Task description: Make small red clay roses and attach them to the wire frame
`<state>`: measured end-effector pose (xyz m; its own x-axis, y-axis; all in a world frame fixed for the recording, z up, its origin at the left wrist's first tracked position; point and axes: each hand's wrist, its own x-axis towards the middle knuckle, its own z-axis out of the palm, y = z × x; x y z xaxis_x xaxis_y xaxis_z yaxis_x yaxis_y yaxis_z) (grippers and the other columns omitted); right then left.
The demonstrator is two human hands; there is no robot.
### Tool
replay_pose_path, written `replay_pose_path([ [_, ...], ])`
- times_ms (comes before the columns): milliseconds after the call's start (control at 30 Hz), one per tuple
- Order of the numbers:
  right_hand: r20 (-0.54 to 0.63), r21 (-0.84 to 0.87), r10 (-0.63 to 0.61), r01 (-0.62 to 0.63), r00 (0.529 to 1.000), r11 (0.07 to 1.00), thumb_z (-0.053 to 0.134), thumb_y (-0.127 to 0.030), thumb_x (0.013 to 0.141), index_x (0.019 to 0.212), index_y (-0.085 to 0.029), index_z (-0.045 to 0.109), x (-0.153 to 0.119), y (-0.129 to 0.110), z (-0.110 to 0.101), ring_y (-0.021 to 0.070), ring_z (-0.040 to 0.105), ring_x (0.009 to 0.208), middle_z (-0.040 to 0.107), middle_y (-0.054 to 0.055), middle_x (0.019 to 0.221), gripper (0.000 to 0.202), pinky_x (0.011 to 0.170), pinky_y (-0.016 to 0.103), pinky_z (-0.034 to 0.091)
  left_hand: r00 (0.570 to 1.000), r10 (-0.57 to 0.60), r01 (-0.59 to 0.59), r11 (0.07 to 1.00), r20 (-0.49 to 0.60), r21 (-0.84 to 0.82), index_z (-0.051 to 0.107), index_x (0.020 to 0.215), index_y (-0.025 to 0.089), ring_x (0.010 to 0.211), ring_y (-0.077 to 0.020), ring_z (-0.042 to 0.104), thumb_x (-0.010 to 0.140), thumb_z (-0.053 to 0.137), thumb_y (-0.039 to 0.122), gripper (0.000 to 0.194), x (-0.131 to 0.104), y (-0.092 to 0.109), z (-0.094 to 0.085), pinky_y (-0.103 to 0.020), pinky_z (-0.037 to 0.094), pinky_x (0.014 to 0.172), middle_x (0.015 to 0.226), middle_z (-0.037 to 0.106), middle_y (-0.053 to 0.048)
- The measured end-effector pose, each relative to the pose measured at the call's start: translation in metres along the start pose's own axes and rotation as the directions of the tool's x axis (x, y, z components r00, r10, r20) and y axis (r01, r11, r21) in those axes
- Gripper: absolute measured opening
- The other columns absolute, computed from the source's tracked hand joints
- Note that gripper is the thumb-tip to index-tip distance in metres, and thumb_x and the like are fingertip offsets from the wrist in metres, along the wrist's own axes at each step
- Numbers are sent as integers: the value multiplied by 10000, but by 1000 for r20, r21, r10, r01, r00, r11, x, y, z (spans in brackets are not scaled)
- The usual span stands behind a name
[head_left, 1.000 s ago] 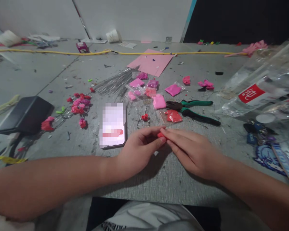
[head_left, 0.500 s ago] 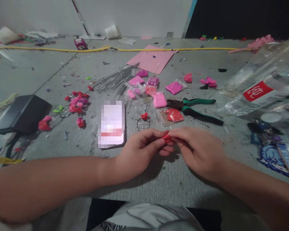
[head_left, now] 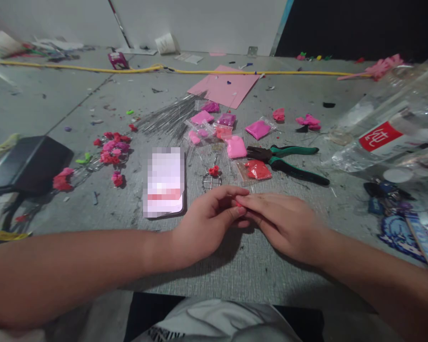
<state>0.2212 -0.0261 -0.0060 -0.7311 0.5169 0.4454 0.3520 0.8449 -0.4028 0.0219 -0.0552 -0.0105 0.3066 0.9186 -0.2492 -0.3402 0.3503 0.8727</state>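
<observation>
My left hand and my right hand meet over the near part of the table. Between their fingertips is a small lump of red clay, mostly covered by the fingers. The left thumb and fingers are closed around it, and the right fingers lie together over it from the right side. Just beyond the hands, a wire ring with a red clay flower rests on the table. An opened bag of red clay lies to its right, beside pliers with green and black handles.
A phone lies left of the hands. Farther back are a bundle of thin wires, bags of pink clay and a pink sheet. Clay flowers sit at left, plastic bottles at right. A yellow cord crosses the back.
My right fingers have straightened and slid over the red clay, hiding most of it. Before, both hands pinched it in plain view.
</observation>
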Motion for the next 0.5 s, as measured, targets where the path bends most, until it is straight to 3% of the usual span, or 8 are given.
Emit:
replay_pose_path([
  [133, 28, -21, 11, -11, 1000, 1000, 530, -77, 989, 1148, -119, 680, 1, -1, -5, 207, 742, 850, 790, 105, 993, 223, 751, 327, 606, 999, -23, 23, 1000, 25, 19, 689, 1134, 154, 811, -117, 757, 968, 614, 103, 190, -1, 1, 0, -251, 624, 814, 911, 778, -30],
  [233, -46, -35, -3, 2, 999, 999, 558, -66, 978, 1134, -131, 690, 1, -4, -7, 197, 752, 895, 801, 94, 1002, 215, 814, 315, 603, 999, -11, 9, 999, 37, 37, 705, 1189, 160, 811, -104, 752, 966, 638, 123, 236, -2, 2, 1, -238, 617, 827, 924, 788, -27],
  [367, -123, -37, 21, -25, 992, 999, 586, -44, 959, 1147, -165, 686, 1, -6, -9, 182, 762, 996, 808, 81, 1070, 245, 919, 298, 592, 999, 23, -23, 1000, 45, -10, 631, 1364, 193, 834, -97, 746, 940, 708, 154, 433, -4, 2, -1, -227, 600, 843, 925, 796, -10],
  [500, -101, -48, 49, -55, 994, 997, 576, -59, 943, 1019, -217, 642, 3, -4, -8, 202, 777, 926, 808, 42, 989, 187, 798, 314, 603, 1000, -11, 13, 998, 20, -64, 711, 1237, 157, 857, -116, 749, 902, 782, 225, 349, -2, 3, -2, -230, 594, 826, 950, 808, -41],
])
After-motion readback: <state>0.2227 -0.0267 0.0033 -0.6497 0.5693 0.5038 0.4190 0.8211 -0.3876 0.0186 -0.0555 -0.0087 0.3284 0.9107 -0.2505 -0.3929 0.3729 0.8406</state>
